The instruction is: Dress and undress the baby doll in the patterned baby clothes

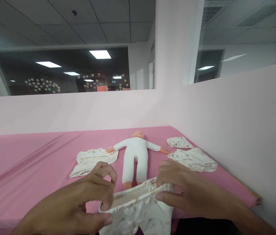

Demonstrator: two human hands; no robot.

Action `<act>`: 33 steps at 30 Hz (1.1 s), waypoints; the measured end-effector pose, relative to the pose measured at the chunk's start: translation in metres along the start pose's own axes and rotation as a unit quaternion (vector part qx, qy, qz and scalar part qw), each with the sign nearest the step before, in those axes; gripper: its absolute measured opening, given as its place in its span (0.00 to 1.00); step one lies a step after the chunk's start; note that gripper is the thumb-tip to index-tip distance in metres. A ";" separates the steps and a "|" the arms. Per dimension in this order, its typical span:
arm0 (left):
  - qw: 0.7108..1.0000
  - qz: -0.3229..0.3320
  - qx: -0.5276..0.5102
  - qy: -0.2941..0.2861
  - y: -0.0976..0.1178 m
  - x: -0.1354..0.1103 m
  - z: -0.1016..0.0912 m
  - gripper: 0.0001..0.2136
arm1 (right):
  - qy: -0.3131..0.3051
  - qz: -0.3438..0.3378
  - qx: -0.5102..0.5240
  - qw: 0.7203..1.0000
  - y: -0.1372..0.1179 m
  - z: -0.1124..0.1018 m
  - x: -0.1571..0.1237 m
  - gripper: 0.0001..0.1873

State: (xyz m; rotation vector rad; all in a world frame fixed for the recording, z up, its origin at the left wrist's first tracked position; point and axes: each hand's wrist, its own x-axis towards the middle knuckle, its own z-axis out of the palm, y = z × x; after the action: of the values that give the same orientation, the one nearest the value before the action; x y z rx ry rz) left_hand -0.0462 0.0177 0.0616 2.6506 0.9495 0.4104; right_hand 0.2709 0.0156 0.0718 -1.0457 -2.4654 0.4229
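Note:
A baby doll (135, 153) in a white bodysuit lies on its back on the pink sheet (30, 156), arms spread, feet toward me. My left hand (89, 195) and my right hand (177, 189) each pinch one side of the elastic waistband of small printed white trousers (138, 209). The waistband is stretched open just below the doll's feet. Both hands are closed on the cloth.
A printed garment (91, 160) lies left of the doll, under its hand. Two more printed pieces, one folded (179, 142) and one larger (194, 159), lie to its right. Pale pink partition walls (238, 130) close off the back and right sides; the table's right edge (248, 191) is close.

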 end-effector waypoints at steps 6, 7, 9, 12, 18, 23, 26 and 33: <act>1.000 -0.023 0.016 -0.014 0.010 0.005 0.002 0.09 | -0.041 -0.081 0.075 0.993 0.016 -0.007 -0.007 0.02; 0.999 -0.035 0.017 0.000 0.011 0.004 0.002 0.10 | -0.035 -0.085 0.084 0.992 0.021 -0.007 -0.008 0.02; 0.999 -0.047 0.014 0.022 0.013 0.000 0.002 0.11 | -0.023 -0.072 0.099 0.992 0.029 -0.007 -0.010 0.04; 0.995 -0.067 0.006 0.069 0.016 -0.004 0.003 0.13 | 0.007 0.006 0.129 0.992 0.035 -0.002 -0.010 0.06; 0.985 -0.133 -0.035 0.109 0.021 0.005 0.006 0.12 | 0.012 0.175 0.157 0.972 0.033 0.008 -0.007 0.11; 0.989 -0.130 -0.010 0.070 0.008 0.009 -0.001 0.12 | 0.013 0.161 0.134 0.978 0.035 0.004 -0.009 0.20; 0.995 -0.098 -0.006 0.021 -0.006 0.011 -0.006 0.11 | -0.001 0.081 0.143 0.986 0.035 -0.003 -0.011 0.20; 0.996 -0.088 -0.006 -0.023 -0.015 0.017 -0.009 0.12 | 0.004 0.051 0.158 0.986 0.027 -0.004 -0.013 0.12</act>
State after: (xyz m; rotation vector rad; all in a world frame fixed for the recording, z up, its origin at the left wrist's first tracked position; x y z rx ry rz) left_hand -0.0455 0.0411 0.0668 2.5271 1.1501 0.3130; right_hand 0.2972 0.0244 0.0602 -1.0354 -2.2474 0.8109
